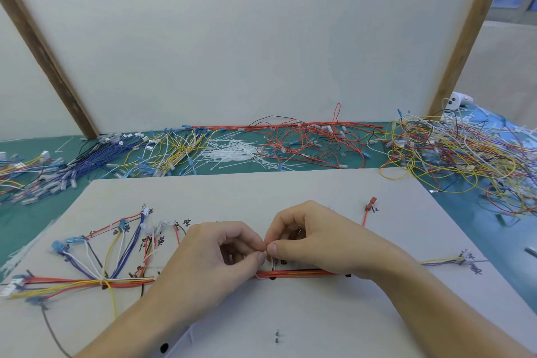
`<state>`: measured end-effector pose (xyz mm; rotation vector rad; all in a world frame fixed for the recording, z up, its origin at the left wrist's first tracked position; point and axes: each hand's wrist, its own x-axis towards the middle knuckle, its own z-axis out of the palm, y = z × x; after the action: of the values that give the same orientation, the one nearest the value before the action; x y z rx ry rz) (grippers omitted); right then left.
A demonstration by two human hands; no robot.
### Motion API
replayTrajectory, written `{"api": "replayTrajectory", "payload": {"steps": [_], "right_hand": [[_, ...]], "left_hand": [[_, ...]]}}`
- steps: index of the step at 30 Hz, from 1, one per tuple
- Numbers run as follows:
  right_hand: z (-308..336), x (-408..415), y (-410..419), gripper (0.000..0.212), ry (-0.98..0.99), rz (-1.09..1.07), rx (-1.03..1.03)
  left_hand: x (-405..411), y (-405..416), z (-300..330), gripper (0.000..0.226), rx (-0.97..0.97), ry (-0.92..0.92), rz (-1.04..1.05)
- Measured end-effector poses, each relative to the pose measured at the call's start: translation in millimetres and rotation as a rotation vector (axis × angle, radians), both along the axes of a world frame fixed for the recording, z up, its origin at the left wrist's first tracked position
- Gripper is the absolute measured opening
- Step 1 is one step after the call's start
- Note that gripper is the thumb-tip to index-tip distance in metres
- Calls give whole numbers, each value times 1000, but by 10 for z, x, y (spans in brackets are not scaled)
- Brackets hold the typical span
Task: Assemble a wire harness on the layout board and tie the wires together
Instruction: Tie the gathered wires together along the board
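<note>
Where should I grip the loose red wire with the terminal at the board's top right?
Take the red wire on its bare stretch just below the red terminal, coming from the right: the right hand covers its lower end, and open board lies on that side.
</note>
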<state>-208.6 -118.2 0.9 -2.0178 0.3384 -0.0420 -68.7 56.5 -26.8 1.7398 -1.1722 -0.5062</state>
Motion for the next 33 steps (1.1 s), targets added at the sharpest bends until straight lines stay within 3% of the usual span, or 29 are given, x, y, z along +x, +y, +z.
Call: {"api": "replayTrajectory", "payload": {"steps": [16, 33], "right_hand": [[23, 1, 14, 7, 40, 1, -54], [16, -9, -16, 5, 8, 12, -30]], "left_hand": [[0, -2, 42, 25, 21, -5, -6], [-28, 25, 98, 12, 8, -48, -7]]}}
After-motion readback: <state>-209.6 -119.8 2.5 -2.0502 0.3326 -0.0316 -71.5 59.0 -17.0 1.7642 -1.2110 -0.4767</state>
